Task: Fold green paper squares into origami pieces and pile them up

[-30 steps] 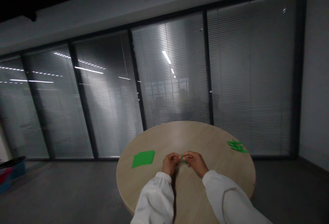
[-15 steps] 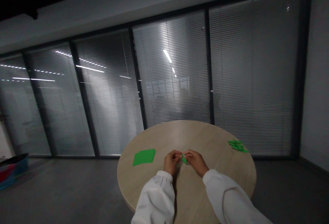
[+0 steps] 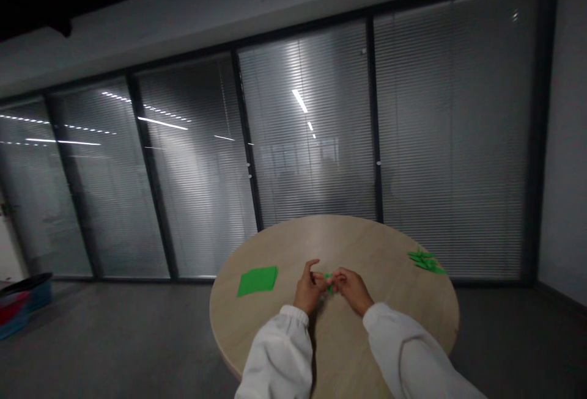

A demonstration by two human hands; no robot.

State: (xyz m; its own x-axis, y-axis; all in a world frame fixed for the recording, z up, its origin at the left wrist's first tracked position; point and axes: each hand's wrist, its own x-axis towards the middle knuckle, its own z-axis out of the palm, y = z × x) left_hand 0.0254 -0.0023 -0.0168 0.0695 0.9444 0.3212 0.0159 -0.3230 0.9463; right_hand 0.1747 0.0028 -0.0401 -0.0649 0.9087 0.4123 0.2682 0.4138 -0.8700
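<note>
My left hand (image 3: 307, 289) and my right hand (image 3: 351, 288) meet over the middle of a round wooden table (image 3: 394, 313). Between their fingertips they pinch a small folded green paper piece (image 3: 328, 280). One finger of my left hand sticks up; the others stay closed on the paper. Both arms wear white sleeves. A flat stack of green paper squares (image 3: 257, 280) lies on the table left of my hands. A small pile of folded green pieces (image 3: 425, 261) sits near the table's right edge.
Behind the table runs a wall of glass panels with closed blinds (image 3: 312, 142) in dark frames. Grey floor surrounds the table. A blue and red container (image 3: 18, 307) stands on the floor at the far left.
My left hand has lifted one finger while still pinching the paper. The hands have barely shifted; the view moved slightly.
</note>
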